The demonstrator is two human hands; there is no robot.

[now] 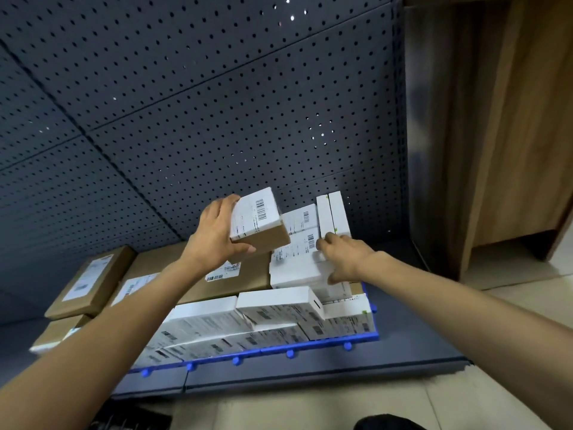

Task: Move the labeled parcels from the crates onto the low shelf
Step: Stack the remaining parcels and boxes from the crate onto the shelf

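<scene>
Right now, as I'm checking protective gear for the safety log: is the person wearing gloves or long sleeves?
Neither. The left hand and right hand are ungloved; the left forearm and right forearm are uncovered to the picture's edge. No sleeve, watch, bracelet or ring shows.

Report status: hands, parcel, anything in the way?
Left hand holds brown parcel above shelf. Right hand grips white box beside it. Shelf crowded, little free room.

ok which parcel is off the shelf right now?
The brown box with the white barcode label: the left hand grips it tilted in the air. The rest, including the white box the right hand holds, sit on the shelf.
</scene>
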